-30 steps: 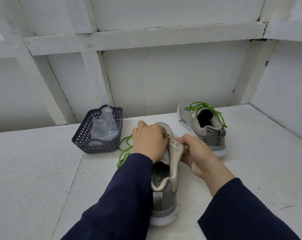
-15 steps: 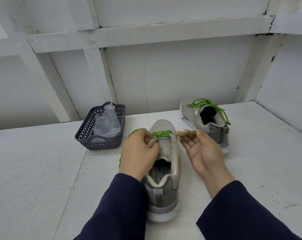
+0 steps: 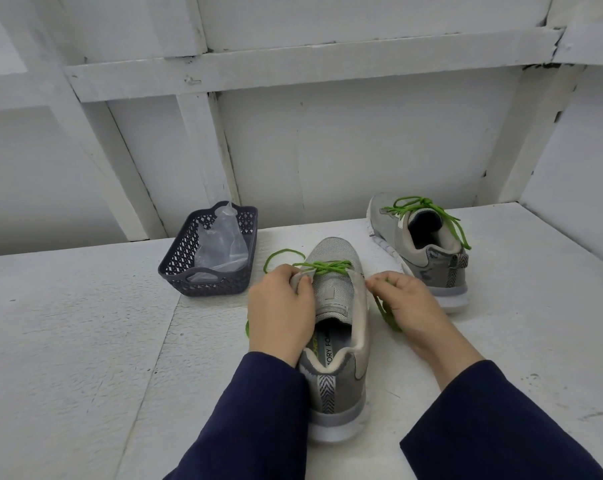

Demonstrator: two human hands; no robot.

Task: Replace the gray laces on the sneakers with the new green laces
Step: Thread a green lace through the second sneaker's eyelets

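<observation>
A gray sneaker (image 3: 338, 344) stands in front of me, heel towards me, with a green lace (image 3: 322, 266) crossed over its lowest eyelets. My left hand (image 3: 281, 315) grips the shoe's left eyelet flap, thumb on its edge. My right hand (image 3: 405, 304) is beside the shoe's right side, its fingers curled round the lace's right end, which hangs down under the palm. A loop of the lace's left end lies on the table behind my left hand. The second gray sneaker (image 3: 419, 252) stands at the back right, fully laced in green.
A dark perforated plastic basket (image 3: 175, 271) holding a clear plastic bag (image 3: 224, 244) sits at the back left of the white table. White wall panels and beams close off the back and right side.
My right hand pulled the lace's right end through and dropped lower beside the shoe. The lace now forms a cross over the tongue. My left hand stays on the left flap.
</observation>
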